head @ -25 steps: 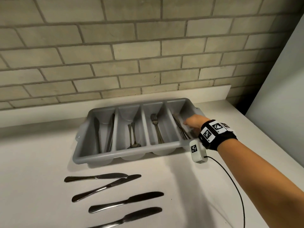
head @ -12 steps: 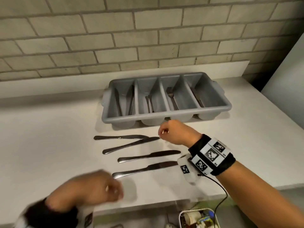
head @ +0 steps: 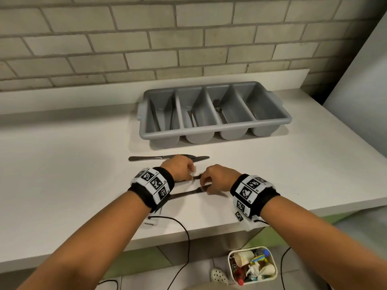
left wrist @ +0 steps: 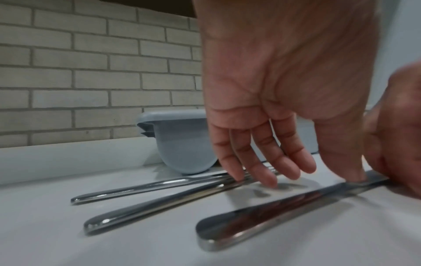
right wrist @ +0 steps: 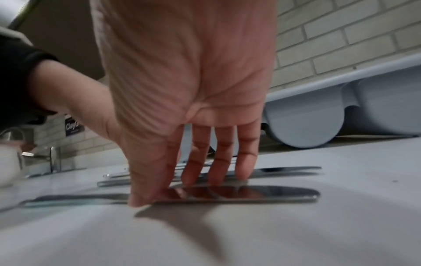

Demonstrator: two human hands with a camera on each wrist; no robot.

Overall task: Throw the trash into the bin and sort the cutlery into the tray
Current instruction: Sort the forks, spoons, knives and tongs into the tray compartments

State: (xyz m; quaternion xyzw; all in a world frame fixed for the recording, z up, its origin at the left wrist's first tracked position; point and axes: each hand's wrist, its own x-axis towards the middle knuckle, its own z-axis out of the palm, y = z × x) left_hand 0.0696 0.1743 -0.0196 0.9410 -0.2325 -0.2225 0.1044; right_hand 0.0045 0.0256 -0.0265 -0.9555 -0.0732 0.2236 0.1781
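Knives [head: 146, 158], four, flat on the white worktop [head: 62, 164], handles to the left, between its front edge and the tray. Nearest knife [right wrist: 239, 193] pinched across the blade by the right hand [head: 217, 181], thumb at the front edge, fingertips [right wrist: 244, 172] at the back edge, metal not lifted. Left hand [head: 180, 170] spread, fingers straight: thumb [left wrist: 337, 153] down on that same knife, fingertips touching the second knife [left wrist: 159, 203] behind it. Other two just beyond, overlapping. Grey tray [head: 213, 130] near the back edge, toward the right corner, with four compartments: stored knives [head: 172, 116] in the leftmost, spoons [head: 193, 118] next, fork [head: 219, 111] in the third, fourth hard to make out. Bin [head: 249, 248] on the floor below the front edge, holding a paper cup [head: 243, 258] and wrappers [head: 256, 271].
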